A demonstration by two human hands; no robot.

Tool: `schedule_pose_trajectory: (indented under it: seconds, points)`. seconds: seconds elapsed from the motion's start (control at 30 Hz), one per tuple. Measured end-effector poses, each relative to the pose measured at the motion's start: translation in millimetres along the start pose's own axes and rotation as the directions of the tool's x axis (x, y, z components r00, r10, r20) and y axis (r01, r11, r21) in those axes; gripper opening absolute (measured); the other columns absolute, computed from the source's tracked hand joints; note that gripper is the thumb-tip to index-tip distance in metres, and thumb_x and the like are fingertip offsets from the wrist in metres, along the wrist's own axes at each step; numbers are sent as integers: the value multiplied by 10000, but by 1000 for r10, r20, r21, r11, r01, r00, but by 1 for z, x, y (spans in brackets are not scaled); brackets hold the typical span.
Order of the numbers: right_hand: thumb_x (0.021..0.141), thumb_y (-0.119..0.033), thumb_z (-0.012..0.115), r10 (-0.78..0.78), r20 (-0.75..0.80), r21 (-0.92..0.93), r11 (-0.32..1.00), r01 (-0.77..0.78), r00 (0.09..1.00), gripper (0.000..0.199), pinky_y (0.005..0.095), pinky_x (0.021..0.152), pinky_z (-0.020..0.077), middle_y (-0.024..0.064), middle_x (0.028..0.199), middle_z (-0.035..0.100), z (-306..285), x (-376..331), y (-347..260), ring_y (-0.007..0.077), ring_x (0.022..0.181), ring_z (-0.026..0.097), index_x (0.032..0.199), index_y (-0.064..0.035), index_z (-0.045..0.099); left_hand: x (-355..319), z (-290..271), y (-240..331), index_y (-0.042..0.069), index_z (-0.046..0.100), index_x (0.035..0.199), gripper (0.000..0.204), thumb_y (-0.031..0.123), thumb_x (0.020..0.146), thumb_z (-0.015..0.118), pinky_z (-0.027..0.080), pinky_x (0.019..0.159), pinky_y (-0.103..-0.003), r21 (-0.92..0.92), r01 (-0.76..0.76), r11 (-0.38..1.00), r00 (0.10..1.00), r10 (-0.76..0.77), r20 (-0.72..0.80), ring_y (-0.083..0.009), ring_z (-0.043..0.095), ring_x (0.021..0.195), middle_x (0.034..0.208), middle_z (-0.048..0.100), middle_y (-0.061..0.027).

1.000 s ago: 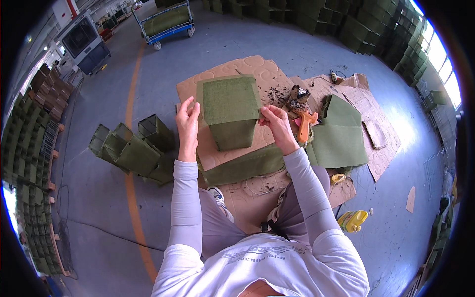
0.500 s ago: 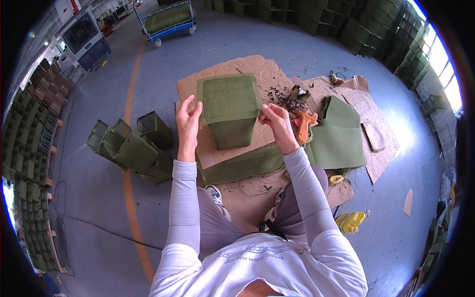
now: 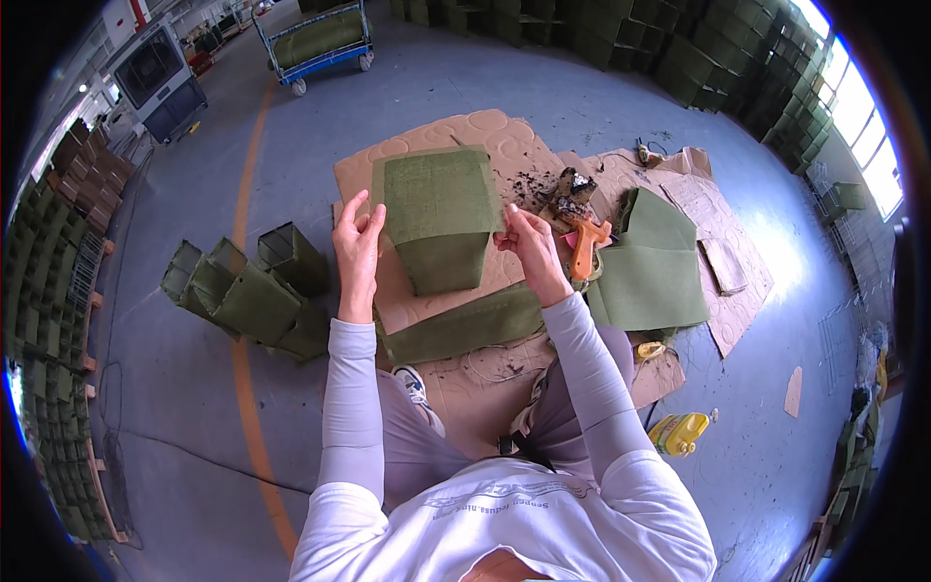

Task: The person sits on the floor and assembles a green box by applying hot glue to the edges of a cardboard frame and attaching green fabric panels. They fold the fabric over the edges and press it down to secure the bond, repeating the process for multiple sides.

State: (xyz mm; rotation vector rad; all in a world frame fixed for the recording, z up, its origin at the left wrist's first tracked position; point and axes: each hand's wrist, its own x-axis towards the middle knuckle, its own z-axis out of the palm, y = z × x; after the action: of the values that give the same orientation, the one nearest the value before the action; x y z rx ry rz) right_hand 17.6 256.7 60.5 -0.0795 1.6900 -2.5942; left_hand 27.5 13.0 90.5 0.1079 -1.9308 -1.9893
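An orange glue gun (image 3: 585, 245) lies at three o'clock on the cardboard sheets (image 3: 504, 155). Finished green boxes (image 3: 254, 291) cluster at nine. A blue cart (image 3: 320, 39) stands at twelve, a yellow bottle (image 3: 679, 433) at five.

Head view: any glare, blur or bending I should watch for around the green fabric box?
Head view: fisheye bends the floor line and dark corners frame it; window glare washes the right edge and floor; the green fabric box and both hands, left hand, right hand, look sharp and evenly lit.
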Motion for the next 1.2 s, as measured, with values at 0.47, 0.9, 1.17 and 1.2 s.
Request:
schedule_pose_trajectory:
  seconds: [0.47, 0.9, 1.17, 1.2]
  points:
    - [927, -290, 561, -61, 43, -90, 994, 64, 997, 232, 208, 621, 405, -62, 742, 565, 6, 11, 12, 31, 664, 489, 842, -82, 621, 0, -3, -6, 32, 506, 1270, 483, 217, 859, 679, 235, 402, -190, -24, 43, 999, 999, -43, 19, 7, 320, 523, 615, 407, 80]
    - [936, -285, 542, -45, 19, -103, 994, 47, 999, 239, 213, 622, 407, -56, 732, 555, 9, 14, 13, 39, 660, 489, 835, -79, 609, 5, 16, 18, -4, 284, 1414, 622, 451, 996, 216, 173, 1130, -387, 751, -385, 536, 905, 381, 192, -314, 201, 1387, 1468, 274, -202]
    - [936, -302, 545, -55, 33, -117, 991, 59, 998, 234, 207, 634, 424, -65, 756, 584, 6, 13, 24, 28, 677, 521, 859, -93, 619, 5, 11, -9, -47, 168, 1433, 734, 527, 975, 171, 125, 1149, -343, 528, -204, 825, 967, 85, 240, -294, 131, 1411, 1503, 182, -203]
    - [937, -304, 543, -58, 32, -103, 993, 61, 998, 235, 205, 635, 425, -65, 758, 585, 7, 12, 26, 28, 675, 521, 863, -94, 620, 4, 12, -8, -47, 164, 1434, 736, 529, 974, 172, 126, 1149, -342, 516, -196, 834, 967, 78, 241, -292, 129, 1412, 1504, 180, -204]
